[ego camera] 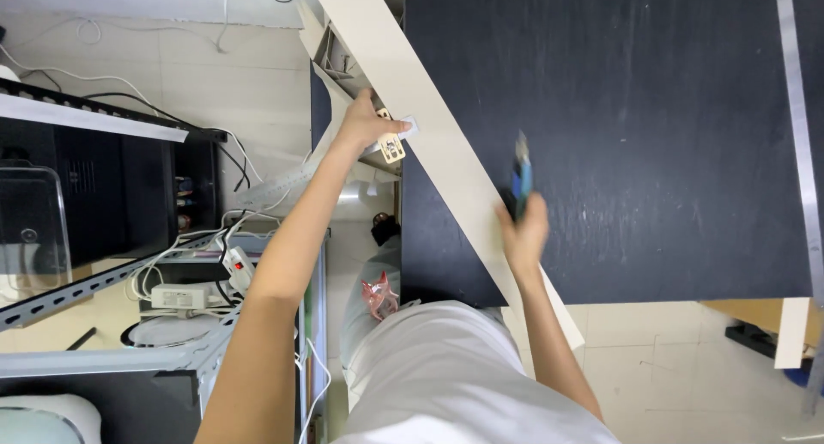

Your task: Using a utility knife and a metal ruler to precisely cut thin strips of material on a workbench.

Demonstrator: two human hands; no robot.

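My left hand (367,122) pinches a small brass bracket (391,147) against the long cream board (446,143) to steady it; my right hand (524,229) grips a blue-handled tool (520,179) over the black desk (652,135).

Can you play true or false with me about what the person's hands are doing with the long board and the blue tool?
1. The right hand holds a blue and black tool. True.
2. The left hand is resting on the floor. False: it grips the edge of the long pale board.
3. The big tabletop is black. True.
4. The pale board lies straight across the picture. False: it runs slantwise.
5. A white power strip sits among cables on the left. True.
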